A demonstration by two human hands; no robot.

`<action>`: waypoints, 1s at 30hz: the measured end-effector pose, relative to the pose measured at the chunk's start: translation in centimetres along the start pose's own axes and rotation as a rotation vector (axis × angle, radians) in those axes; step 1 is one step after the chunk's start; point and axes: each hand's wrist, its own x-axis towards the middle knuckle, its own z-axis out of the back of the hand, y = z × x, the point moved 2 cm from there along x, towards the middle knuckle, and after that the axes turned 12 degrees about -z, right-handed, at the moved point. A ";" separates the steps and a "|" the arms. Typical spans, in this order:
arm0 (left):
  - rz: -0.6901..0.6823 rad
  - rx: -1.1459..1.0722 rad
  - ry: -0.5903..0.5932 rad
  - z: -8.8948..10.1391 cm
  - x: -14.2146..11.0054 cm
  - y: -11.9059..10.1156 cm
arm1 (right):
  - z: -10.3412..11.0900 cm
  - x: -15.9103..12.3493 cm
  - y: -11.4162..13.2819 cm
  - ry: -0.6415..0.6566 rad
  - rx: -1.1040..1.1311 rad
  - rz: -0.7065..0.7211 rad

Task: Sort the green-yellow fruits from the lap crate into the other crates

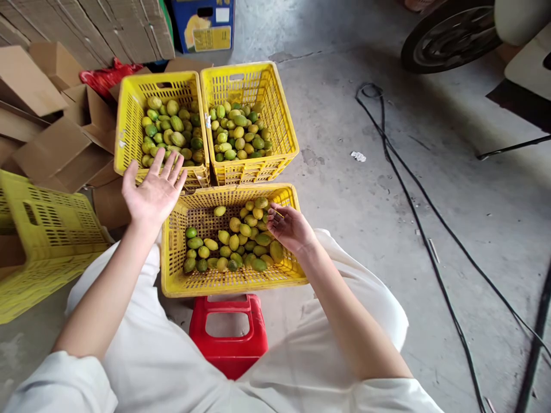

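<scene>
My left hand (152, 192) is held palm up with its fingers spread, holding nothing. It hovers by the front of the back-left yellow crate (124, 115), which contains green and yellow lemons (176, 123). My right hand (290, 228) hangs palm up over the right side of the near yellow crate (232, 282), its fingers loosely curled and apart. A thin yellow streak shows between those fingers; I cannot make out what it is. Inside the near crate, lemons (245, 230) lie mostly toward the middle and right. No lemon shows in either palm.
Another yellow crate (279, 117) of lemons stands back right. A red plastic stool (228, 350) is between my knees. At left are an upended yellow-green crate (55, 229) and cardboard boxes (55, 143). A black cable (424, 229) crosses the floor near a vehicle wheel (450, 37).
</scene>
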 end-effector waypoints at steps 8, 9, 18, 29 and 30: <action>0.037 0.014 -0.011 -0.5 -0.4 0.5 | -0.3 -0.2 0.0 -0.006 0.019 0.000; 0.041 0.029 -0.011 -0.5 -0.4 0.9 | -0.2 -0.2 0.1 -0.008 0.016 0.001; 0.605 1.343 0.554 9.0 -3.1 10.5 | 3.9 4.2 -4.6 -0.159 -0.737 0.147; 0.544 1.864 0.850 17.1 -2.1 20.0 | -1.6 21.6 -9.6 -0.162 -1.738 0.355; 0.546 1.887 0.869 17.7 -2.2 20.8 | -1.9 22.7 -9.4 -0.143 -1.803 0.374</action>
